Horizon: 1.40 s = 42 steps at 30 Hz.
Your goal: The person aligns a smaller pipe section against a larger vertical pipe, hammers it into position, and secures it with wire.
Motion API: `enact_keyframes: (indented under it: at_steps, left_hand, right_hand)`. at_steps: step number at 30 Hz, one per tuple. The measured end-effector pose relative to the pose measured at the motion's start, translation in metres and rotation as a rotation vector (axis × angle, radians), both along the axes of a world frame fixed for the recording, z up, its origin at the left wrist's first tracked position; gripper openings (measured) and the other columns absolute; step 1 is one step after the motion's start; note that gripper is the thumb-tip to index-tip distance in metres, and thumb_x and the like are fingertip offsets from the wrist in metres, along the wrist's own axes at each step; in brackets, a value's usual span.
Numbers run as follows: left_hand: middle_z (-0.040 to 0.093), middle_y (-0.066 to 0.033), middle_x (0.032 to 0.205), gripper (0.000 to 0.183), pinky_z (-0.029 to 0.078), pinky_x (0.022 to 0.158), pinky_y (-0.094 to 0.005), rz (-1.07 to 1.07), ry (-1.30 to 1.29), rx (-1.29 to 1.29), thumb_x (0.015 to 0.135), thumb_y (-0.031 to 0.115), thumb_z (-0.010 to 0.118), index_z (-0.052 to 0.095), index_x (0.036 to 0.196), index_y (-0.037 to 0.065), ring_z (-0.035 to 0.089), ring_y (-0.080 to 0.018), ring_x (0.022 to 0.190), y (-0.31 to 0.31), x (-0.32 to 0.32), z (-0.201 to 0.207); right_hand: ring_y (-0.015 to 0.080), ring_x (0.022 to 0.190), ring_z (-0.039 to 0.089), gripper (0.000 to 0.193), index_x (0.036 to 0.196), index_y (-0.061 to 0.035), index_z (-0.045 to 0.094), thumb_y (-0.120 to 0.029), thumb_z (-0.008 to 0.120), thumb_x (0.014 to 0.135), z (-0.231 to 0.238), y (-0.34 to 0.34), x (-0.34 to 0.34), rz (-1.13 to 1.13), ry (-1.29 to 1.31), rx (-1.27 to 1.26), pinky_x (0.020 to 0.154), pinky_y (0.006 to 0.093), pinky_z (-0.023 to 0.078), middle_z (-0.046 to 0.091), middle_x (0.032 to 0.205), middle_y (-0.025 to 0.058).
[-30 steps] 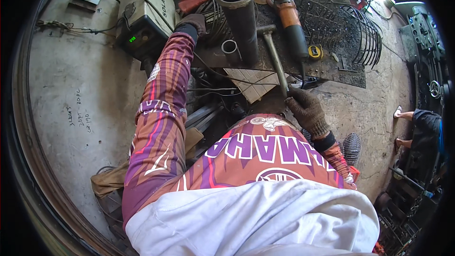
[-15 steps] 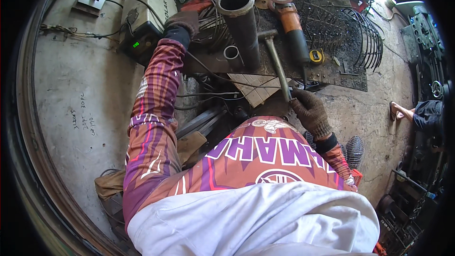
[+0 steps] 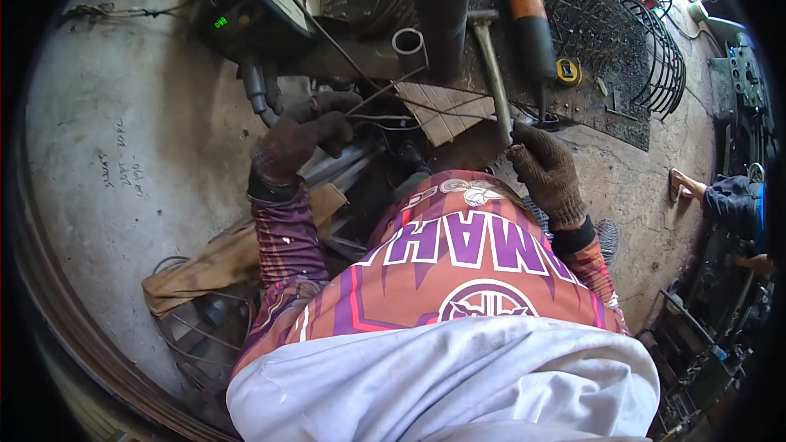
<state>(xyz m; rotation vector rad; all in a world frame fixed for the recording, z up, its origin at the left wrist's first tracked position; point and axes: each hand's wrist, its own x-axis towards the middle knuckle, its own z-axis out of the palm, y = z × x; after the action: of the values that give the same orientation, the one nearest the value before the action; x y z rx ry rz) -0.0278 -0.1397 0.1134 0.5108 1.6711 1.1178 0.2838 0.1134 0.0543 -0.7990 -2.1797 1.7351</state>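
My left hand (image 3: 299,143), in a dark knit glove, is closed below the front of a boxy welding machine (image 3: 262,8). A thin rod (image 3: 385,90) slants from its fingertips toward a short upright pipe (image 3: 407,42); the exact grip is partly hidden. My right hand (image 3: 548,176), in a brown knit glove, is closed at the handle end of a hammer (image 3: 494,74). That hammer's head rests on the dark metal table (image 3: 602,123), beside a tall thick pipe (image 3: 442,8), and its handle juts past the edge.
An orange-and-black angle grinder (image 3: 532,16) and a yellow tape measure (image 3: 567,72) lie right of the hammer. A curved bar grille (image 3: 655,57) sits on the right. Cables cross below the table. Brown cloth (image 3: 205,274) lies left; a bystander's leg (image 3: 729,196) shows right.
My left hand has left the welding machine and come down nearer my body, a thin rod now at its fingers. My right hand stays at the hammer handle. The whole view has shifted.
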Motion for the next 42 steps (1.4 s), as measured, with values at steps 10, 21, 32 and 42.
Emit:
enact_keyframes:
  at_steps: [10,21,32,42]
  left_hand:
    - [0.068,-0.0029,0.087,0.032,0.052,0.067,-0.0230,0.248,-0.054,0.100,0.101,0.014,0.054,0.061,0.130,0.002,0.062,-0.0079,0.072,0.013,0.074,-0.091]
    - [0.067,-0.0032,0.082,0.035,0.050,0.063,-0.0238,0.363,-0.174,0.205,0.102,0.016,0.053,0.058,0.134,0.004,0.059,-0.0072,0.068,0.048,0.110,-0.094]
    - [0.063,-0.0024,0.069,0.041,0.048,0.054,-0.0264,0.418,-0.197,0.236,0.102,0.015,0.052,0.052,0.143,0.009,0.054,-0.0086,0.054,0.072,0.106,-0.090]
    - [0.071,-0.0069,0.094,0.030,0.052,0.076,-0.0269,0.128,-0.117,0.112,0.103,0.017,0.054,0.062,0.129,0.007,0.064,-0.0110,0.082,0.081,0.080,-0.102]
  right_hand:
    - [0.0220,0.092,0.071,0.037,0.122,0.0022,0.066,-0.017,0.073,0.092,0.007,0.007,-0.025,0.221,-0.027,0.195,0.081,0.0336,0.055,0.072,0.098,0.0159]
    - [0.0203,0.086,0.071,0.036,0.122,0.0049,0.065,-0.016,0.070,0.094,0.003,0.000,-0.024,0.244,0.013,0.070,0.078,0.0333,0.056,0.072,0.100,0.0171]
    - [0.0266,0.091,0.071,0.031,0.115,0.0015,0.069,-0.021,0.071,0.092,0.011,-0.001,-0.040,0.220,0.007,0.043,0.081,0.0362,0.055,0.071,0.099,0.0191]
    - [0.0349,0.098,0.070,0.040,0.122,0.0012,0.067,-0.026,0.070,0.093,0.026,0.001,-0.059,0.189,-0.080,-0.113,0.088,0.0392,0.054,0.071,0.105,0.0226]
